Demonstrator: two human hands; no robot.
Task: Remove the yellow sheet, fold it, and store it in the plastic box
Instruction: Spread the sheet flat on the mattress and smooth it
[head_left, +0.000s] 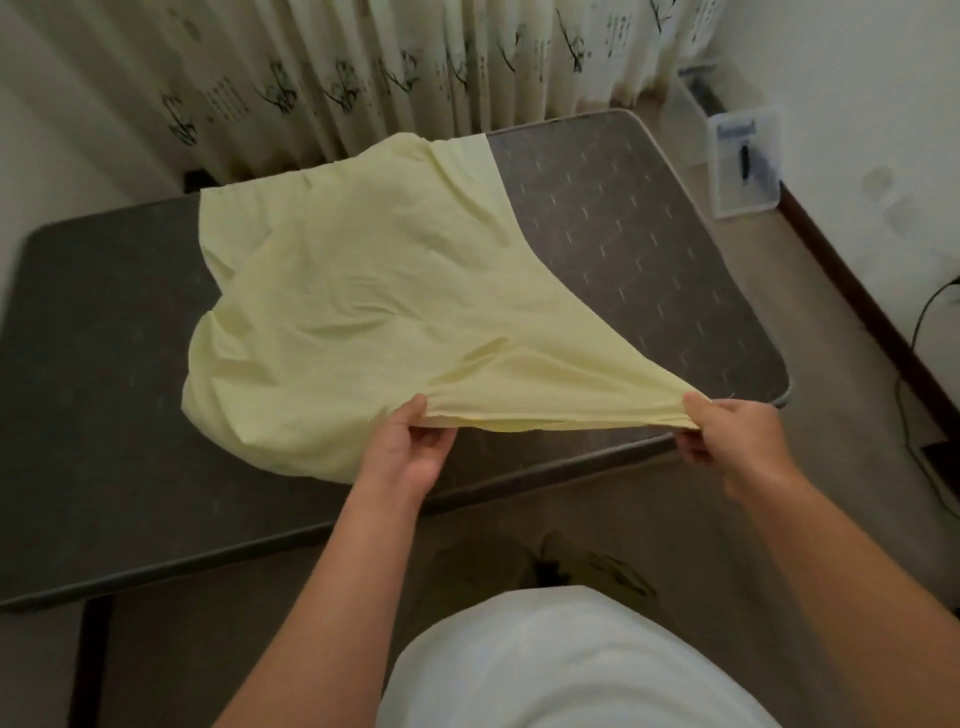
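A pale yellow sheet (353, 291) lies bunched and wrinkled over the middle of a dark brown mattress (649, 270). Its near edge is lifted off the surface and stretched between my two hands. My left hand (415, 447) pinches that edge from below near the mattress's front side. My right hand (732, 436) grips the sheet's near right corner at the front right of the mattress. A clear plastic box (737, 156) stands on the floor at the far right, against the white wall.
A patterned curtain (363, 67) hangs behind the mattress. A dark baseboard (862, 306) and a black cable (930, 312) run along the right wall. Beige floor lies between me and the mattress.
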